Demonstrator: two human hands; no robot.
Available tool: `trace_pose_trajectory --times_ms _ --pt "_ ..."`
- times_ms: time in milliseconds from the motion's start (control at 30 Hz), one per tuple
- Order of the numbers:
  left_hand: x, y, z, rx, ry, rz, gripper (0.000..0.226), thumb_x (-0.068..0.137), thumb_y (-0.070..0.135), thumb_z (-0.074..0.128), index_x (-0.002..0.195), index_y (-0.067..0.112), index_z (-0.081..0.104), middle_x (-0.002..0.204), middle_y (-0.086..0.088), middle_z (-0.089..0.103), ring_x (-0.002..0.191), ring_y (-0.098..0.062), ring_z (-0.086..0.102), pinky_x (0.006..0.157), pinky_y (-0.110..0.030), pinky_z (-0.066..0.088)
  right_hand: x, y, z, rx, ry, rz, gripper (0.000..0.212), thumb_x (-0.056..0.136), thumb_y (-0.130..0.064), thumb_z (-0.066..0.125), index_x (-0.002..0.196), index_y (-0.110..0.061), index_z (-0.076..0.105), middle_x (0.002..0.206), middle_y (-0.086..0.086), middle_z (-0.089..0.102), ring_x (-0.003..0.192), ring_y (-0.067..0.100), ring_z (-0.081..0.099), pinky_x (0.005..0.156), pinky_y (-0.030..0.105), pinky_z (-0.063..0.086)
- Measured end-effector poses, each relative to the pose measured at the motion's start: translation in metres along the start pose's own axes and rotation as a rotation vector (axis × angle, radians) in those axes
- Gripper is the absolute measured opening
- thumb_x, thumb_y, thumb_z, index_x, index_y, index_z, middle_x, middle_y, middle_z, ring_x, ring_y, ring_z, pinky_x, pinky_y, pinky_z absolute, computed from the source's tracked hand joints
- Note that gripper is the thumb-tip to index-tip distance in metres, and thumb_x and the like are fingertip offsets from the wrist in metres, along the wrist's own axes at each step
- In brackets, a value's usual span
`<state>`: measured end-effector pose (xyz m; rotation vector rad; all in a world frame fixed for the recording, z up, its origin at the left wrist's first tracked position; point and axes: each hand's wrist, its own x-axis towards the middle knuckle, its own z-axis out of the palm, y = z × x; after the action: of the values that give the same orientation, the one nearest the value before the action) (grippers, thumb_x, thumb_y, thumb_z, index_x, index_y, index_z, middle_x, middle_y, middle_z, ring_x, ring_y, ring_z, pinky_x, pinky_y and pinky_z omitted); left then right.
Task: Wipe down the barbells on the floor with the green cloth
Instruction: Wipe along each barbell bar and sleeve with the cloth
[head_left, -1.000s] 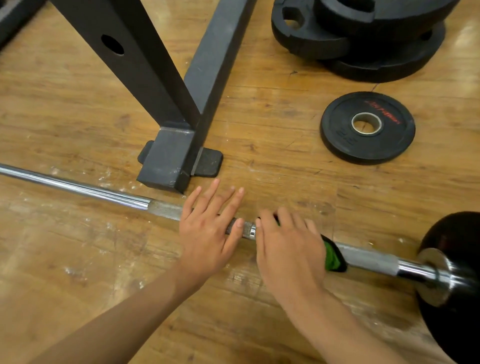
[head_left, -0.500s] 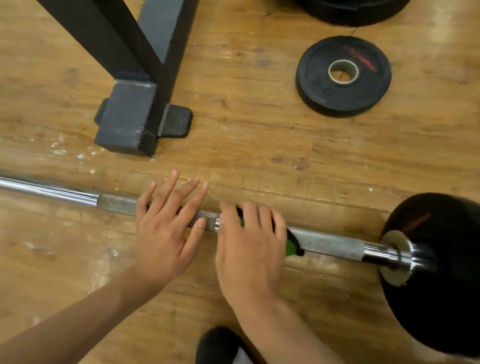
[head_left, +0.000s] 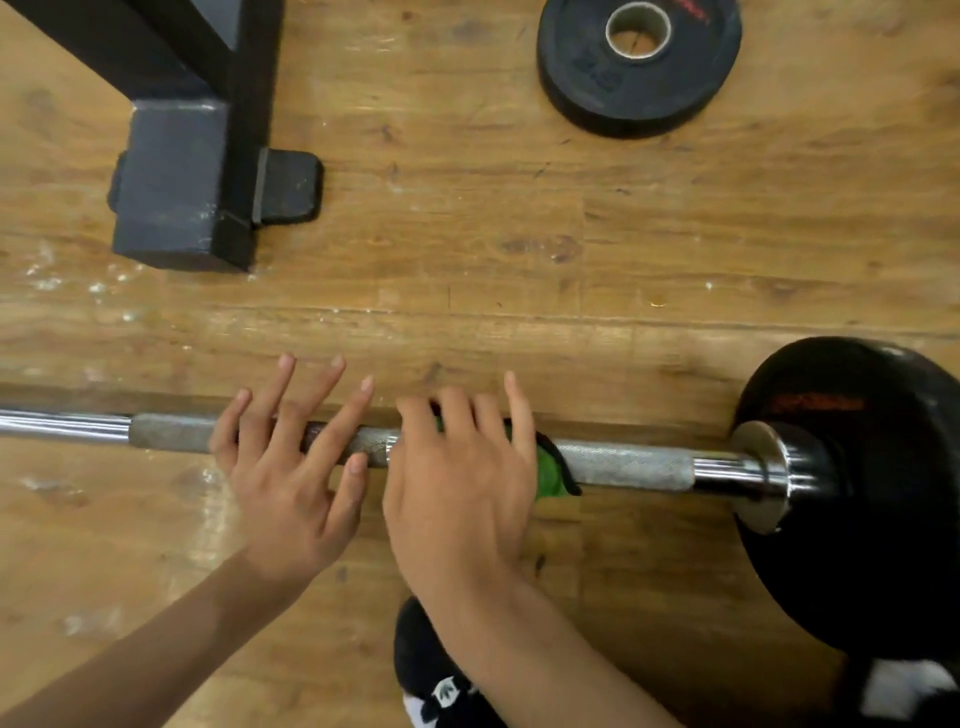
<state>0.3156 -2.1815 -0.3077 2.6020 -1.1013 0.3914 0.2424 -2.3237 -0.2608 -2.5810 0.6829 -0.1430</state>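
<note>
The green cloth (head_left: 548, 470) is mostly hidden under the flat right hand (head_left: 457, 493), fingers together, on the barbell (head_left: 623, 462); the left hand (head_left: 285, 483) is rested there, fingers splayed.

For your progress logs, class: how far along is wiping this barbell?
Done: nothing visibly distinguishable. In hand: right hand presses the green cloth on the barbell; left hand rests alongside. Left: likely the stretch toward the plate and the smooth shaft.
</note>
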Motion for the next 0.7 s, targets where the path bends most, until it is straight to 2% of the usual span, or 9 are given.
trace_pose_trajectory --times_ms 100,167,267,333,367,433,500,633,700 --pt "0.0 -0.004 -0.001 0.003 -0.013 0.025 0.049 0.109 0.036 0.031 0.142 0.018 0.063 0.148 -0.01 0.06 0.147 -0.036 0.045 0.107 -0.061 0.033 -0.015 0.035 -0.009 0.002 0.047 -0.08 0.03 0.096 -0.021 0.052 0.12 -0.021 0.069 0.108 0.005 0.069 0.102 0.025 0.063 0.125 0.045 0.024" --pt "0.0 -0.005 0.001 0.01 0.003 0.022 0.048 0.109 0.035 0.032 0.142 0.018 0.063 0.146 -0.01 0.061 0.146 -0.036 0.045 0.108 -0.06 0.033 -0.027 0.075 -0.021 -0.012 0.179 0.031 0.03 0.1 -0.021 0.049 0.127 -0.019 0.064 0.117 0.01 0.068 0.114 0.03 0.062 0.125 0.043 0.02" --pt "0.003 -0.003 0.005 0.013 0.03 0.0 0.049 0.107 0.033 0.033 0.14 0.017 0.065 0.144 -0.01 0.063 0.145 -0.036 0.046 0.107 -0.062 0.033 -0.027 0.105 -0.032 -0.012 0.328 0.282 0.031 0.106 -0.02 0.043 0.123 -0.013 0.069 0.126 0.013 0.065 0.132 0.033 0.055 0.128 0.045 0.013" --pt "0.006 -0.001 0.007 0.024 0.045 -0.005 0.048 0.105 0.031 0.035 0.138 0.017 0.067 0.142 -0.009 0.064 0.145 -0.035 0.047 0.108 -0.062 0.033 -0.015 0.089 -0.029 0.021 0.364 0.395 0.031 0.103 -0.016 0.044 0.116 -0.013 0.072 0.124 0.009 0.067 0.133 0.03 0.054 0.128 0.046 0.013" --pt "0.008 -0.001 0.008 0.04 0.051 -0.003 0.048 0.104 0.031 0.035 0.137 0.018 0.068 0.141 -0.008 0.065 0.144 -0.035 0.047 0.108 -0.061 0.033 -0.008 0.075 -0.026 0.03 0.342 0.396 0.032 0.101 -0.017 0.044 0.113 -0.015 0.073 0.119 0.006 0.068 0.127 0.028 0.057 0.127 0.046 0.016" --pt "0.012 -0.003 0.009 0.063 0.056 0.008 0.048 0.104 0.031 0.035 0.134 0.018 0.07 0.141 -0.007 0.066 0.144 -0.035 0.049 0.108 -0.059 0.032 0.004 0.047 -0.015 0.007 0.21 0.241 0.034 0.094 -0.023 0.042 0.108 -0.02 0.073 0.108 0.001 0.069 0.109 0.025 0.063 0.121 0.046 0.028" --pt "0.019 -0.005 0.012 0.076 0.059 0.018 0.048 0.105 0.032 0.035 0.133 0.018 0.071 0.141 -0.006 0.066 0.143 -0.034 0.049 0.109 -0.058 0.033 0.01 0.033 -0.008 -0.007 0.115 0.079 0.032 0.093 -0.027 0.042 0.105 -0.023 0.072 0.103 -0.001 0.068 0.101 0.024 0.062 0.113 0.044 0.034" --pt "0.035 -0.007 0.015 0.097 0.041 -0.009 0.049 0.109 0.035 0.034 0.132 0.017 0.072 0.142 -0.005 0.065 0.144 -0.033 0.049 0.113 -0.054 0.031 0.022 0.048 -0.008 -0.021 0.132 -0.084 0.025 0.101 -0.031 0.048 0.107 -0.023 0.071 0.102 0.0 0.066 0.095 0.024 0.06 0.098 0.042 0.038" --pt "0.046 -0.007 0.013 0.103 -0.02 -0.019 0.049 0.111 0.037 0.032 0.136 0.017 0.07 0.147 -0.003 0.062 0.147 -0.032 0.046 0.114 -0.053 0.031 0.029 0.053 -0.009 -0.014 0.147 -0.129 0.026 0.102 -0.038 0.051 0.106 -0.022 0.071 0.101 0.0 0.066 0.094 0.024 0.058 0.088 0.041 0.037"
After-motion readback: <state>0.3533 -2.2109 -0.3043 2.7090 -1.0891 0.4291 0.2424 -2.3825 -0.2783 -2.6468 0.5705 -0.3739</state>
